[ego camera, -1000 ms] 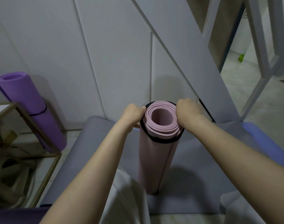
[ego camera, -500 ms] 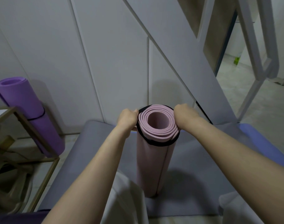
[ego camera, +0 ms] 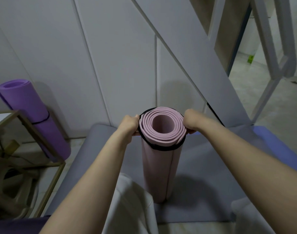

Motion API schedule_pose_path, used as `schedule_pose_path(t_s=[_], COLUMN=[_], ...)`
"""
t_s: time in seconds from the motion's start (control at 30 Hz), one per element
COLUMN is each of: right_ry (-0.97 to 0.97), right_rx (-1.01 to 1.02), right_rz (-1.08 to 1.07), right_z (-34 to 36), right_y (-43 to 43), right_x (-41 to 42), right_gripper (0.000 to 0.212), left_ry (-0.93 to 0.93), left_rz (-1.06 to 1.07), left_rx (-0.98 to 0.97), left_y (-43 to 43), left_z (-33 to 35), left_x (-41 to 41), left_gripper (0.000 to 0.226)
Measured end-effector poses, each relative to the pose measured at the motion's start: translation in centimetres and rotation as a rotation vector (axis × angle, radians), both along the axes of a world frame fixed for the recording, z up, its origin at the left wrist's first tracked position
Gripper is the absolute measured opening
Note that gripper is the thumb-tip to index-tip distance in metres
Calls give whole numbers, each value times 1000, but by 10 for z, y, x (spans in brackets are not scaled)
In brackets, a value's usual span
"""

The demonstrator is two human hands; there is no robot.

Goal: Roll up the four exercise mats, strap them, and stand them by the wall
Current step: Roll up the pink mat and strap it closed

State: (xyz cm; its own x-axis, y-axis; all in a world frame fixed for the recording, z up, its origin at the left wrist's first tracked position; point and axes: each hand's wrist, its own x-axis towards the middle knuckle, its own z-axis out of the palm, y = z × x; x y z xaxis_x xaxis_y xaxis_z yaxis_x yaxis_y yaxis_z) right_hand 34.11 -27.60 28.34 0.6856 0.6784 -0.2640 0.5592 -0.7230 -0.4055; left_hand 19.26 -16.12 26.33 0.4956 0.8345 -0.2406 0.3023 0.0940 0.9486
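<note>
Head view, near field: I hold the pink mat [ego camera: 161,159] upright on the grey mat [ego camera: 203,166], which is spread flat on the floor. My left hand [ego camera: 129,123] and right hand [ego camera: 191,119] are each closed on the black strap [ego camera: 161,147] at opposite sides of the roll's top end. Compared with a second ago, the strap loop sits slightly lower around the top coils, while the roll has stayed in place. I judge the strapping of this mat nearly complete. Further back, the purple mat [ego camera: 31,115], rolled and strapped, leans against the wall [ego camera: 110,56]. A blue mat [ego camera: 279,142] remains unrolled at right.
</note>
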Motion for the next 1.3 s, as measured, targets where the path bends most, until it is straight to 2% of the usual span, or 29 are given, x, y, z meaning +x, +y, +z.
schedule_pose_path(t_s=[0.17, 0.33, 0.43, 0.53, 0.63, 0.73, 1.0, 1.17, 1.23, 1.3], right_ry=[95, 141, 74, -38, -103, -180, -245, -80, 152, 513], right_rx=[35, 100, 150, 62, 5, -12, 31, 157, 293, 453], right_rz=[-15, -68, -81, -88, -48, 9, -11, -71, -150, -297], right_z=[2, 0, -2, 0, 6, 5, -1, -14, -20, -24], right_y=[0, 0, -2, -5, -7, -6, -4, 3, 6, 7], right_x=[-12, -6, -8, -15, -25, -28, -34, -16, -12, -9], right_gripper=[43, 39, 37, 37, 15, 32, 32, 22, 32, 37], left_ry=[25, 0, -1, -34, -57, -66, -150, -148, -159, -178], left_rz=[-97, -234, -252, -235, -203, -148, -110, -146, -186, -191], left_rx=[-24, -118, -107, -117, -89, -86, -225, -197, -213, -241], left_y=[7, 7, 7, 7, 8, 8, 15, 19, 20, 20], left_z=[-2, 4, 5, 2, -2, -3, -12, -14, -13, -12], left_x=[-9, -10, -12, -15, -17, -17, -23, -23, -22, -21], left_gripper=[34, 35, 23, 24, 28, 29, 42, 34, 26, 22])
